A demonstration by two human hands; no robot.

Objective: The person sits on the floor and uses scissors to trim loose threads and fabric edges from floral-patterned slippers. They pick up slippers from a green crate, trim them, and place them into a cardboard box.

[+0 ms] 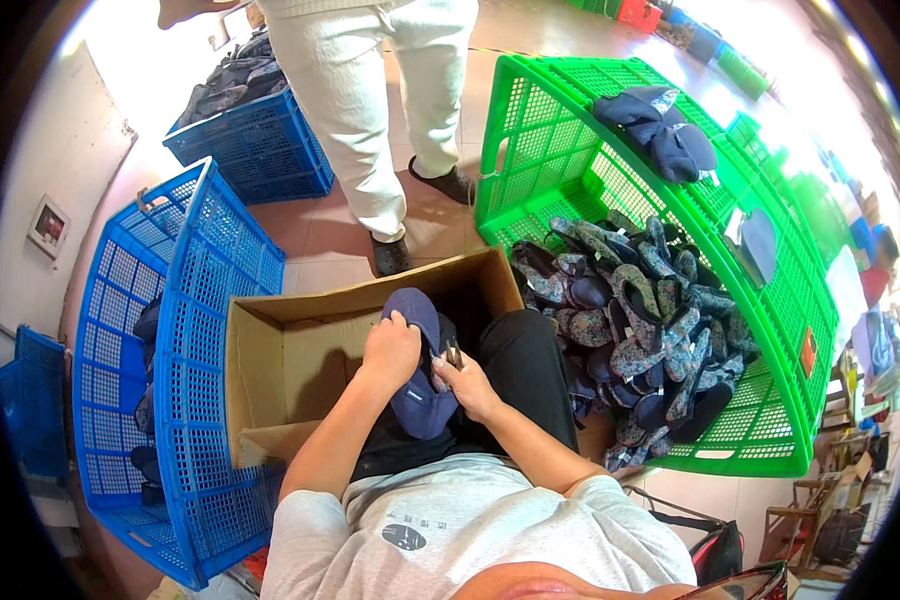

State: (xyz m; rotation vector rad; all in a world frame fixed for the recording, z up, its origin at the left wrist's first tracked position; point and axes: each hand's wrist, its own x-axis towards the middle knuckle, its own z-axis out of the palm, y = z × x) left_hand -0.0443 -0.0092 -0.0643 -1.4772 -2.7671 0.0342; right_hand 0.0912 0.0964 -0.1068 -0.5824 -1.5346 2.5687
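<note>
A workshop floor (320, 235) of reddish tiles, crowded with plastic crates, lies under a seated person who looks down at their lap. There a navy cap (420, 370) is held between both hands, its crown turned up and away from the body. The left hand (391, 348) is closed over the top left of the cap, fingers curled around the cloth. The right hand (467, 385) sits just right of it, closed on a small metal tool (454, 353) (snips, by the look, though too small to be sure) whose tip touches the cap's edge.

Beyond the left hand and under the cap stands an open cardboard box (290, 360), its flaps spread. Right of the right hand a green crate (570, 150) lies tipped on its side, a heap of patterned caps (635, 320) spilling inside it, with a few dark caps (665, 130) resting on its upper wall. Left of the left hand, past the box, a blue crate (185, 330) stands on edge. Further off, another person in pale trousers (370, 90) stands beside a second blue crate (255, 140) filled with dark cloth.
</note>
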